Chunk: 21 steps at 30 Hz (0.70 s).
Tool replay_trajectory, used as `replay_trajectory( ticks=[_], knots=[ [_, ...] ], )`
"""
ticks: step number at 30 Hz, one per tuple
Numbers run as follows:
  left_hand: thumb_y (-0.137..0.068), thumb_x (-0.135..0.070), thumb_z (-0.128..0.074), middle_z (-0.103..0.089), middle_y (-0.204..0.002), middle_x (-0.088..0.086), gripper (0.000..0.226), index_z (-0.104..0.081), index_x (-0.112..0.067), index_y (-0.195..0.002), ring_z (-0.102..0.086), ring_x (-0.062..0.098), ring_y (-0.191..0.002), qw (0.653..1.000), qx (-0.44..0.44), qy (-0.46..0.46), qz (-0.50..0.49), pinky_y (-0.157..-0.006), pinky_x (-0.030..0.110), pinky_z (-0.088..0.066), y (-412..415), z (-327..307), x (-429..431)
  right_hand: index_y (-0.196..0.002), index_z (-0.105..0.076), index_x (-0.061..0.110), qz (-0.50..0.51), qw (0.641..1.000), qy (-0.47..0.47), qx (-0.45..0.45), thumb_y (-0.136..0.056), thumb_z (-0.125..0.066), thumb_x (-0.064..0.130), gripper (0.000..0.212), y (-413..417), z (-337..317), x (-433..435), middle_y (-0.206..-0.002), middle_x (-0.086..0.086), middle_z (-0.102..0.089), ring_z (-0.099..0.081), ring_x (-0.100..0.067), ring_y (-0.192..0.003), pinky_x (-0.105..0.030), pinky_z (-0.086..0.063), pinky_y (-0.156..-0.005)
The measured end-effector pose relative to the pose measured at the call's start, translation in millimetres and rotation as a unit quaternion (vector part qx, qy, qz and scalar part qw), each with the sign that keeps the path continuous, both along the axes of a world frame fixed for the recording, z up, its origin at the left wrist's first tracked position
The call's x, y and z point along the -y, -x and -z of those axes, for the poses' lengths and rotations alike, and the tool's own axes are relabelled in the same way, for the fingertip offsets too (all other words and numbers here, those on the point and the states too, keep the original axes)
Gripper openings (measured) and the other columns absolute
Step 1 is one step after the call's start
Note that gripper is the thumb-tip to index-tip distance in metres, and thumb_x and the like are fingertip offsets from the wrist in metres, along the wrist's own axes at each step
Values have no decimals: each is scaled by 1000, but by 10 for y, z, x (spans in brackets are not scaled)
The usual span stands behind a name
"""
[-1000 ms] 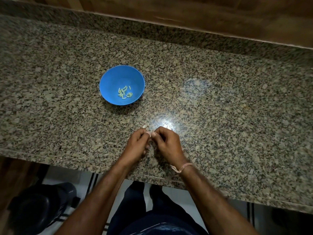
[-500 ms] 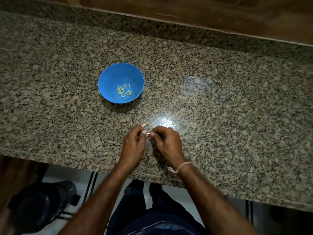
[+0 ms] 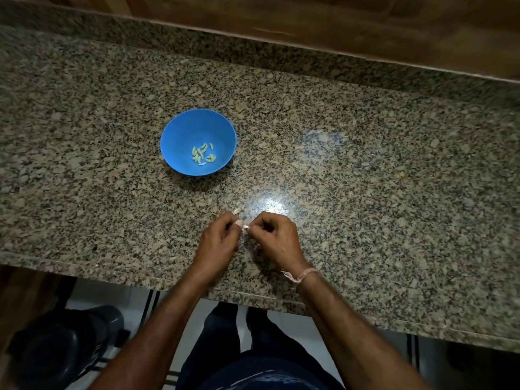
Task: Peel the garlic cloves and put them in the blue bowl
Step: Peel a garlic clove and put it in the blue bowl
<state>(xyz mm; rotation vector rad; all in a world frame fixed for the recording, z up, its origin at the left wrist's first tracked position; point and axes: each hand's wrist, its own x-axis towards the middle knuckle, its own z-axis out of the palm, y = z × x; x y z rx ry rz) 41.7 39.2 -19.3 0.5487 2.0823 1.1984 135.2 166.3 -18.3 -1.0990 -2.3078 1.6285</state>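
Speckled granite counter runs right across in front of the person, with wood panelling behind it. Ahead and to the left of the hands sits the blue bowl, well apart from them, with a small heap of peeled cloves at its bottom. Both hands are close together, low over the counter's near edge. The left hand, fingers curled, pinches one end of a small pale garlic clove. The right hand, a thread band on its wrist, pinches the other end, so the clove lies crosswise between them. A pale scrap lies just beyond the left fingertips; skin or clove, I can't tell. The left hand is nearer the bowl, so I'd guess the drop goes forward and left
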Motion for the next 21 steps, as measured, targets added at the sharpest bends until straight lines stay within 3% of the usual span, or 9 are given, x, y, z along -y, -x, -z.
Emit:
replay_trajectory(
  ticks=[2, 4, 9, 14, 18, 21],
  knots=[
    [-110, -23, -48, -55, -67, -3, 24, -58, -14, -90, -46, 12, -61, 987, 155, -3, -37, -52, 24, -36, -8, 4, -2, -75, -69, 23, -22, 996, -86, 20, -88, -72, 19, 14, -3, 16, 44, -68, 8, -67, -62, -4, -62, -20, -52, -60],
    [-110, -21, -47, -54, -66, -2, 26, -58, -14, -87, -45, 13, -59, 981, 187, 1, -46, -51, 25, -36, -15, 9, -15, -73, -66, 24, -27, 989, -138, 38, -87, -71, 22, 15, 4, 4, 82, -65, 10, -64, -59, -4, -60, -23, -52, -58],
    [-107, -22, -52, -51, -68, -4, 21, -56, -16, -87, -40, 3, -59, 997, -77, 20, 8, -52, 18, -31, -53, -7, -21, -68, -66, 25, 25, 998, -57, 24, -85, -74, 22, 19, 16, -7, 47, -63, 7, -67, -60, -4, -58, -32, -59, -60],
    [-108, -28, -53, -58, -68, 1, 28, -62, -15, -85, -48, 13, -59, 993, 97, 10, -67, -51, 28, -37, -47, 53, -25, -73, -63, 22, -22, 982, -183, 35, -89, -70, 22, 18, 13, -24, 117, -66, 12, -59, -54, -1, -60, -19, -43, -57],
    [-108, -26, -53, -59, -71, 5, 29, -60, -9, -85, -51, 10, -61, 995, 42, 18, -91, -52, 22, -39, -61, -6, -16, -73, -64, 21, 11, 983, -180, 39, -89, -71, 19, 18, -18, 43, 99, -67, 11, -60, -57, -2, -63, -17, -46, -59],
    [-105, -29, -58, -65, -70, 1, 25, -64, -14, -86, -60, 7, -63, 994, 25, 10, -108, -59, 25, -47, -34, -3, 15, -78, -70, 22, -31, 982, -172, 63, -93, -74, 18, 16, -85, 60, 44, -72, 16, -62, -55, 10, -65, -3, -37, -60]
  ],
)
